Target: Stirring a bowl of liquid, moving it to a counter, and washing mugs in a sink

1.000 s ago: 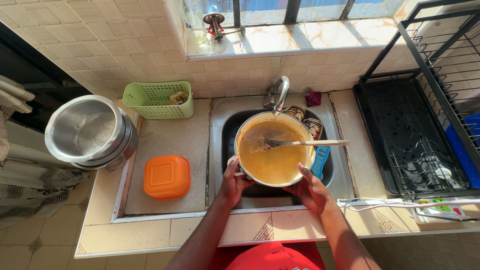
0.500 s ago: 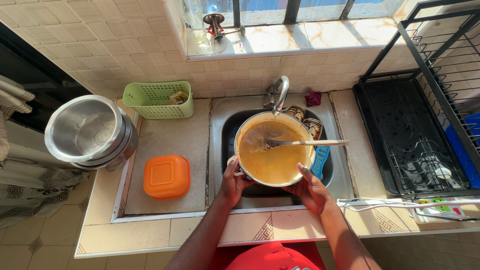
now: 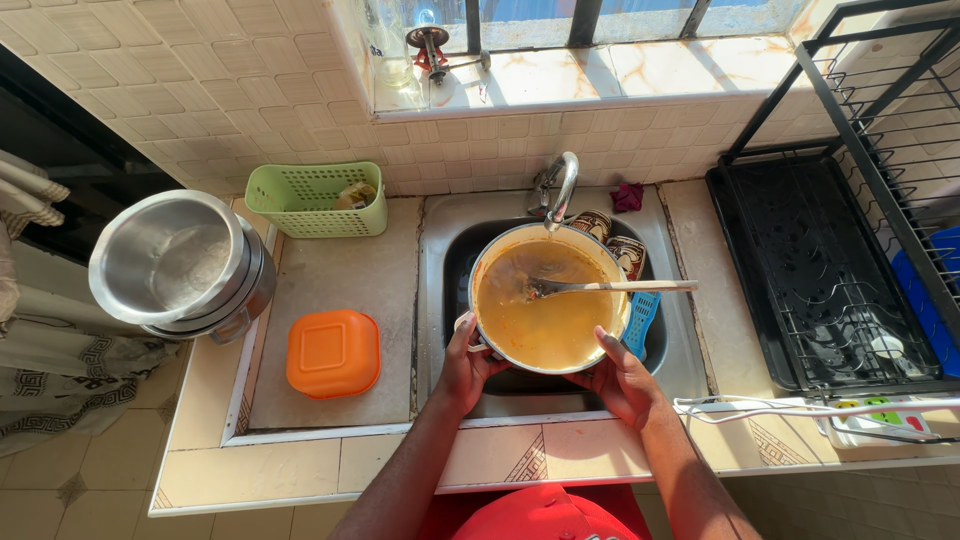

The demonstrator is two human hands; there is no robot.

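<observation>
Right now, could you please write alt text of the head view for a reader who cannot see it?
Seen from above, a left hand and a right hand grip a pot of orange liquid, a spoon resting in it, over a sink under a tap. An orange lidded container, green basket and stacked steel pots sit left; a black dish rack stands right.

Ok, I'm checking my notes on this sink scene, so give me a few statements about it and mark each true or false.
1. Both hands hold the round metal pot of orange-brown liquid over the sink. True: the left hand and right hand grip its near rim.
2. A long-handled spoon rests in the pot. True.
3. The orange square lidded container sits inside the sink. False: it sits on the tiled counter left of the sink.
4. The green plastic basket stands on the black dish rack. False: it stands against the wall, left of the tap.
5. Stacked steel pots are at the counter's left edge. True.
</observation>
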